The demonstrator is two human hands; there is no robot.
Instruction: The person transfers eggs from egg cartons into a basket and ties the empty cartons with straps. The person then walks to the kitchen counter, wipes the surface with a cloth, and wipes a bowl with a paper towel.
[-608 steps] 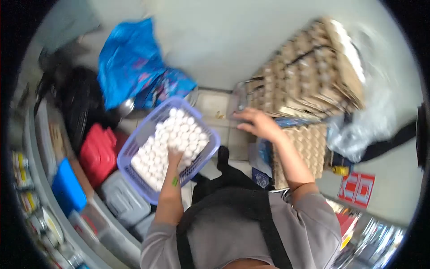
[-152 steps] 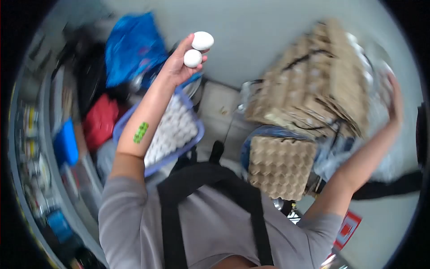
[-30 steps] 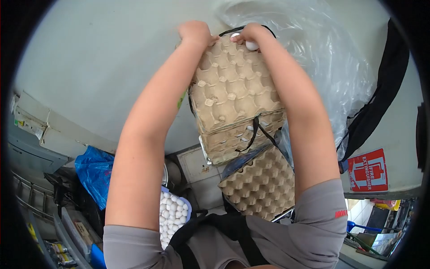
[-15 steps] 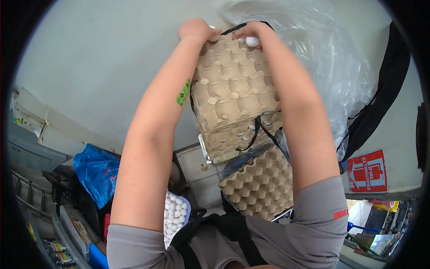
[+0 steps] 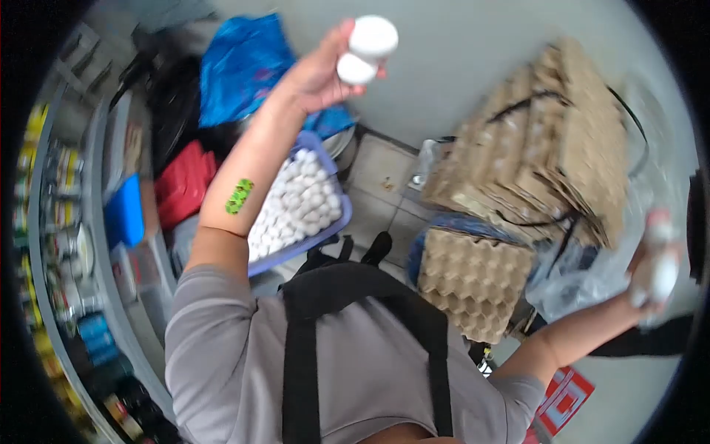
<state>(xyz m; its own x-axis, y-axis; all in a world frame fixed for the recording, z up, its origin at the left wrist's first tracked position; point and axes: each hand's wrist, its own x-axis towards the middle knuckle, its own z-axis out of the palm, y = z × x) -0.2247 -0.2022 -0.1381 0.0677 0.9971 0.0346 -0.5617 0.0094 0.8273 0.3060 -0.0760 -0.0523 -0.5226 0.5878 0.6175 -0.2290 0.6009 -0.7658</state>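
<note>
My left hand is raised in front of the wall, its fingers wrapped round white eggs; two show. Out at the far right, my right hand, smeared by motion, grips white eggs too. A purple basket heaped with loose white eggs stands below my left forearm. The tall stack of brown egg trays, bound with black strap, leans to the right, between my two hands. Another pile of egg trays lies in front of it, nearer my body.
Shelves with jars and packets line the left side. A blue plastic bag and a red item sit beyond and beside the basket. Clear plastic sheeting hangs near the trays. A red sign is at lower right.
Both hands have come away from the top of the tray stack and spread apart, left hand toward the basket side, right hand far right, with eggs in them. My view has turned left.
</note>
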